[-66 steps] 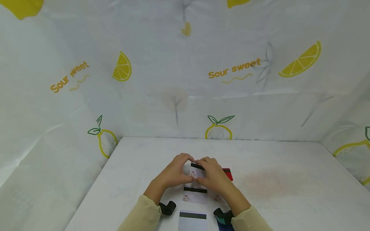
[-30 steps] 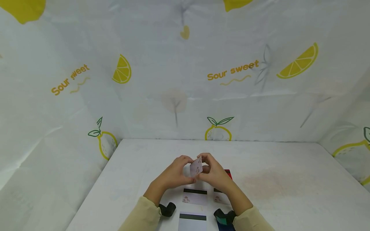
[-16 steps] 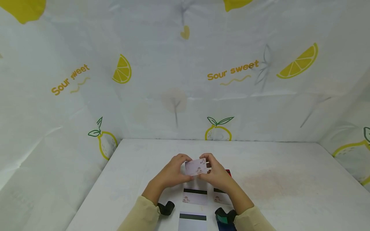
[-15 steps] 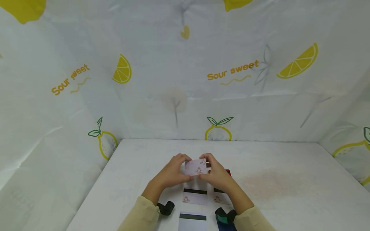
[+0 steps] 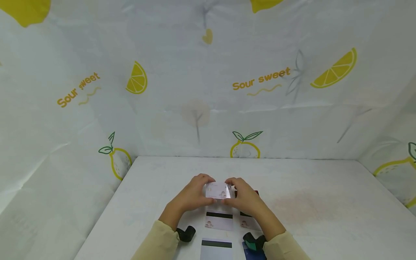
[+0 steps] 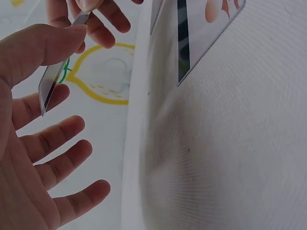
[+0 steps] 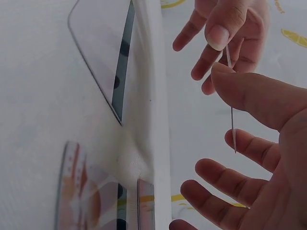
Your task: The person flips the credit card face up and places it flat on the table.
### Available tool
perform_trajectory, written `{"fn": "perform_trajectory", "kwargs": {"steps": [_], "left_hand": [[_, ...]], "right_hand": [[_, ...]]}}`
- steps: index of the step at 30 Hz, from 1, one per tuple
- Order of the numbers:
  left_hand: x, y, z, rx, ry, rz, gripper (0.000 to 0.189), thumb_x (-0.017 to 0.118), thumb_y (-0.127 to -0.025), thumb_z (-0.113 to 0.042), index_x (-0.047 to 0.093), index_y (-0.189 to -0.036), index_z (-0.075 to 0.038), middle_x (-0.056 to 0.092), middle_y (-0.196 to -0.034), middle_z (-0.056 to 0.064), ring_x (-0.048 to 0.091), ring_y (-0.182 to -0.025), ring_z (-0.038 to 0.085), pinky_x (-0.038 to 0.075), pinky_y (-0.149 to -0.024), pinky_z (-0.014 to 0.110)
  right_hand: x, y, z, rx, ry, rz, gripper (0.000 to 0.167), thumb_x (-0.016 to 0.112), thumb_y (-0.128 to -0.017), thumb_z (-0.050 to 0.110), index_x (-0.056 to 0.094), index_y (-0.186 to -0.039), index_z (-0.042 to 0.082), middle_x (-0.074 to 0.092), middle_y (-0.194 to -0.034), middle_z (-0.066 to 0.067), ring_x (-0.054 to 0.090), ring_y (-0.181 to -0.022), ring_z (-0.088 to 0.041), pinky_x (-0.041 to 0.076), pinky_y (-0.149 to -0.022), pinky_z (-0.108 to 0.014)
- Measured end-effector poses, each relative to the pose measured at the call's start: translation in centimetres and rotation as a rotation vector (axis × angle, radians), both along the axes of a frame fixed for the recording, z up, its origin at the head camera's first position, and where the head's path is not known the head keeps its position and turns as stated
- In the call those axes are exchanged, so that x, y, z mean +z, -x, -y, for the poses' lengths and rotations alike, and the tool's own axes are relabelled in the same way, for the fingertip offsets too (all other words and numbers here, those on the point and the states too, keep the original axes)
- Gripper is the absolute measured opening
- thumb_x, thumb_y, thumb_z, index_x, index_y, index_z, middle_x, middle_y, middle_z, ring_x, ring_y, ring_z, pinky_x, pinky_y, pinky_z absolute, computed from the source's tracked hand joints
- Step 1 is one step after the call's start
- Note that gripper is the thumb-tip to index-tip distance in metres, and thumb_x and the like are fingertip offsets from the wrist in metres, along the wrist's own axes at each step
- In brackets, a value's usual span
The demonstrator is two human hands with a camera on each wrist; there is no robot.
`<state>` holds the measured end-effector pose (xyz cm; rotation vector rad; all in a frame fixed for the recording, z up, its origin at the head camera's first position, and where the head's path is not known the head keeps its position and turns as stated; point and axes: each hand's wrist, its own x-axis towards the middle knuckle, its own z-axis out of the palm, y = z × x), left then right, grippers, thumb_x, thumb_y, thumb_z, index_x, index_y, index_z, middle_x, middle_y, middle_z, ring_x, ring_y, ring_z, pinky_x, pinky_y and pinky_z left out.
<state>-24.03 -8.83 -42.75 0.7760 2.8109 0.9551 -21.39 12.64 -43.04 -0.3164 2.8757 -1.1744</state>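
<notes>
A pale pink card (image 5: pixel 217 190) with a small printed picture is held up between both hands over the white table. My left hand (image 5: pixel 194 193) pinches its left side between thumb and forefinger. On the right side, thumb and forefinger of my right hand (image 5: pixel 243 196) pinch it too. Seen from the left wrist, the card (image 6: pixel 52 84) is nearly edge-on and the other left fingers are spread. In the right wrist view the card (image 7: pixel 232 122) is a thin line, with the remaining right fingers apart from it. The card's underside is hidden in the head view.
Below the hands lie two striped cards, one in the middle (image 5: pixel 219 221) and one at right (image 5: pixel 248 223) partly under the right forearm. Nearer are a white striped card (image 5: pixel 216 250) and a blue card (image 5: pixel 253 252). A dark red card (image 5: pixel 257 192) is mostly covered by the right hand.
The card showed its black-striped side at first. Both hands turned it over, through a slanted pose, to the pink picture side. Since half a second ago it has dropped slightly and tilted flatter.
</notes>
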Motion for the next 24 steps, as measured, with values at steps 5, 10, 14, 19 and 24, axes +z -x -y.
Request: {"fn": "perform_trajectory", "kwargs": {"steps": [5, 10, 14, 19, 24], "left_hand": [[0.07, -0.03, 0.11, 0.009, 0.008, -0.001, 0.061, 0.080, -0.079, -0.034, 0.055, -0.133, -0.020, 0.050, -0.141, -0.001, 0.044, -0.133, 0.022, 0.039, -0.109, 0.046], [0.01, -0.01, 0.12, 0.011, 0.011, -0.001, 0.062, 0.080, -0.079, -0.034, 0.055, -0.133, -0.020, 0.049, -0.141, -0.001, 0.043, -0.134, 0.022, 0.038, -0.110, 0.047], [-0.04, 0.04, 0.20, 0.008, 0.010, -0.004, 0.060, 0.080, -0.079, -0.032, 0.055, -0.132, -0.019, 0.049, -0.141, -0.001, 0.042, -0.135, 0.022, 0.037, -0.111, 0.046], [-0.10, 0.15, 0.22, 0.014, 0.018, -0.019, 0.057, 0.080, -0.080, -0.031, 0.056, -0.130, -0.017, 0.050, -0.140, 0.000, 0.044, -0.134, 0.023, 0.038, -0.110, 0.045], [-0.23, 0.30, 0.28, 0.030, 0.032, -0.028, 0.055, 0.080, -0.080, -0.030, 0.057, -0.129, -0.017, 0.051, -0.138, 0.000, 0.044, -0.133, 0.023, 0.038, -0.110, 0.044]], "right_hand": [[0.01, 0.01, -0.03, -0.007, -0.015, -0.007, 0.062, 0.086, -0.075, 0.030, 0.058, -0.128, 0.014, 0.059, -0.124, -0.006, 0.062, -0.112, -0.029, 0.052, -0.093, -0.046], [-0.04, 0.03, -0.06, -0.014, -0.029, 0.000, 0.062, 0.086, -0.075, 0.031, 0.059, -0.128, 0.014, 0.059, -0.123, -0.005, 0.062, -0.111, -0.026, 0.051, -0.094, -0.046], [-0.07, 0.04, -0.04, -0.020, -0.038, 0.005, 0.062, 0.085, -0.075, 0.033, 0.058, -0.129, 0.014, 0.059, -0.124, -0.005, 0.061, -0.112, -0.027, 0.051, -0.095, -0.047], [-0.04, 0.04, -0.12, -0.019, -0.050, 0.000, 0.065, 0.085, -0.075, 0.031, 0.057, -0.131, 0.014, 0.058, -0.127, -0.007, 0.061, -0.113, -0.028, 0.051, -0.094, -0.047], [-0.21, 0.13, -0.31, -0.014, -0.104, -0.016, 0.065, 0.085, -0.077, 0.029, 0.057, -0.133, 0.013, 0.058, -0.128, -0.009, 0.059, -0.116, -0.028, 0.049, -0.096, -0.049]]}}
